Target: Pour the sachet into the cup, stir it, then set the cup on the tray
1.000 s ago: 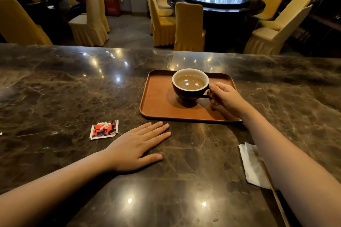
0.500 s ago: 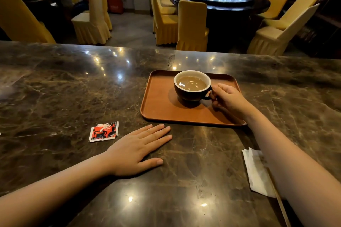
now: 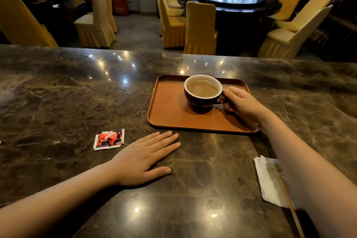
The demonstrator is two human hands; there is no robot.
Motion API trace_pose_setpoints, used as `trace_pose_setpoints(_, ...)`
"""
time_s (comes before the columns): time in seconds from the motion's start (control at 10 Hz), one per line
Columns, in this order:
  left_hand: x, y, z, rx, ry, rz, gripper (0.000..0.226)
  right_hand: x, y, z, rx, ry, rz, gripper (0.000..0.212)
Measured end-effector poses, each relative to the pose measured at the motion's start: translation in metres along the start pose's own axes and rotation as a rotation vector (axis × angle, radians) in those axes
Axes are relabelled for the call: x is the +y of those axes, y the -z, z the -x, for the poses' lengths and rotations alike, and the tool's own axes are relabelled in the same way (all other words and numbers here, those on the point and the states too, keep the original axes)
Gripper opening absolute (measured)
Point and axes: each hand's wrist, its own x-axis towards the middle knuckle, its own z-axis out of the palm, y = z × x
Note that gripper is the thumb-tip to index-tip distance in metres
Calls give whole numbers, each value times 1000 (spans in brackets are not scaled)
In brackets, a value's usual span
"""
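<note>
A dark cup point(image 3: 201, 100) with a white inside stands upright on the brown tray point(image 3: 168, 110), holding light brown drink. My right hand point(image 3: 242, 103) rests on the tray's right side with its fingers closed on the cup's handle. My left hand point(image 3: 146, 157) lies flat on the marble counter in front of the tray, fingers spread, holding nothing. The red sachet point(image 3: 108, 139) lies flat on the counter just left of my left hand.
A folded white napkin point(image 3: 268, 179) and a thin wooden stick point(image 3: 291, 210) lie at the near right, partly under my right forearm. Beyond the marble counter point(image 3: 58, 92) stand yellow-covered chairs point(image 3: 200, 29), a round dark table and seated people at the far left.
The cup and both hands stay in the same places. Only the camera view has shifted slightly.
</note>
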Motion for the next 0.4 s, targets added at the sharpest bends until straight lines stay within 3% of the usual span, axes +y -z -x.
trace_pose_setpoints(0.2, 0, 0, 1, -17, 5, 4, 62, 0, -3, 1, 27, -4, 86, 26)
trace_pose_setpoints(0.3, 0, 4, 0, -43, 25, 15, 62, -2, -1, 0, 115, -3, 191, 28)
trace_pose_setpoints(0.4, 3, 4, 3, -76, 22, 44, 61, -2, 3, 9, 334, 79, 191, 26)
